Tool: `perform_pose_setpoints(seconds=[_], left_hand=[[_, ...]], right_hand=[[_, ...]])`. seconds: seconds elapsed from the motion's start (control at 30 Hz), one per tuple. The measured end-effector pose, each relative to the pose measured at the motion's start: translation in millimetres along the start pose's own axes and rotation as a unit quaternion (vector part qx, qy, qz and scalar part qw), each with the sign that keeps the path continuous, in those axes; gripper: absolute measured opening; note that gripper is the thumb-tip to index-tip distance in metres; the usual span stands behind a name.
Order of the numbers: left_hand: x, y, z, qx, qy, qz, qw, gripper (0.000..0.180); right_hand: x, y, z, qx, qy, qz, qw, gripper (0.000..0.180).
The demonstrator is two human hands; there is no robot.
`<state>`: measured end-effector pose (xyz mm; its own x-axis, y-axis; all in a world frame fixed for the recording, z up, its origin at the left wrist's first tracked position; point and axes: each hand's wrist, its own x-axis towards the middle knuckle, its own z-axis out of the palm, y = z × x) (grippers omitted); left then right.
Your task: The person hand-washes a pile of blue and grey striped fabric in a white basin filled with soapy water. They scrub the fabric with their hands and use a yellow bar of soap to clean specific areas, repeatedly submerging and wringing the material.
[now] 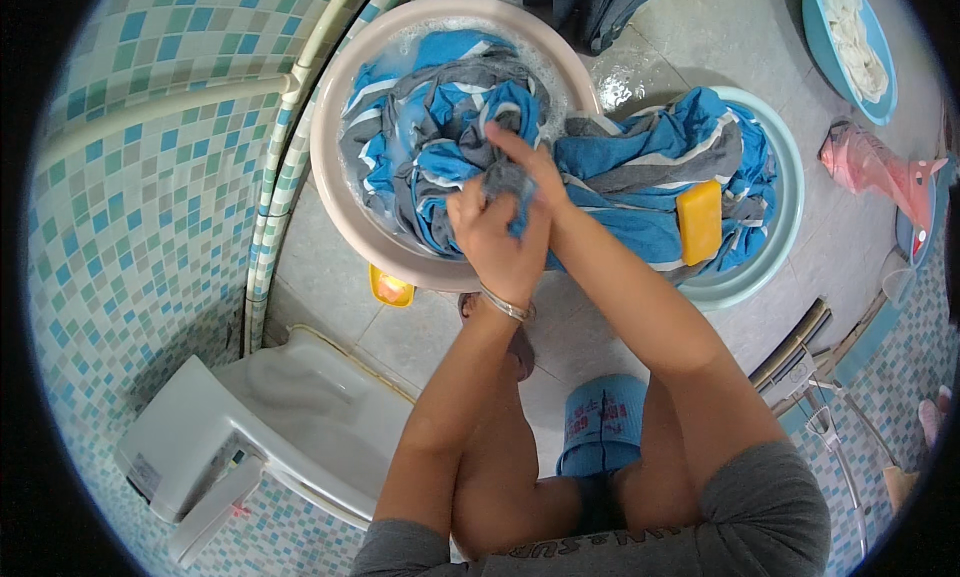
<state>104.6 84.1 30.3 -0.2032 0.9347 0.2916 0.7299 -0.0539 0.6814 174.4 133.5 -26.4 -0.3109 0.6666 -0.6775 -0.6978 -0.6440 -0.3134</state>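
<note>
A large pale pink basin point(328, 167) holds sudsy water and a wet blue, grey and white striped cloth point(430, 107). My left hand point(492, 239) is closed on a bunched part of this cloth over the basin's right side. Close above it, my right hand point(530, 175) grips the same bunch, its thumb stretched out; its fingers are partly blurred. More striped cloth point(640, 167) lies heaped in a light blue basin point(790, 207) at the right, touching the pink basin. On that heap rests a yellow bar of soap point(699, 223).
A small yellow dish point(391, 286) sits below the pink basin. Blue tub point(815, 27) with white cloth stands far right, near a pink bag point(860, 162). White toilet fixture point(290, 417) is lower left; a pipe point(170, 112) runs along the tiled wall. A blue bucket point(602, 422) is between my legs.
</note>
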Motion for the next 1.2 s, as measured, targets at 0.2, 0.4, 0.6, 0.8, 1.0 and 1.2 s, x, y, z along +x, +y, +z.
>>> perform_pose_setpoints(seconds=[0.2,0.4,0.6,0.8,1.0,1.2], left_hand=[[56,-95,-21,0.090,-0.045,-0.250,0.963,0.025],[30,-150,-96,0.182,-0.235,-0.156,0.942,0.026],[81,-163,-55,0.204,-0.122,0.001,0.971,0.082],[113,-153,-22,0.296,-0.312,-0.236,0.871,0.079],[38,-114,-68,0.047,-0.216,-0.050,0.974,0.046],[-44,-93,-61,0.230,-0.221,-0.055,0.946,0.047]], right_hand=[[-39,1,21,-0.451,-0.062,-0.087,0.886,0.028],[-26,-34,34,-0.626,0.020,-0.283,0.727,0.052],[63,-34,65,-0.724,0.140,-0.529,0.421,0.062],[74,-24,79,-0.842,-0.019,-0.144,0.520,0.045],[-30,-13,34,-0.726,-0.079,-0.371,0.574,0.041],[-74,21,24,-0.820,-0.040,-0.336,0.461,0.055]])
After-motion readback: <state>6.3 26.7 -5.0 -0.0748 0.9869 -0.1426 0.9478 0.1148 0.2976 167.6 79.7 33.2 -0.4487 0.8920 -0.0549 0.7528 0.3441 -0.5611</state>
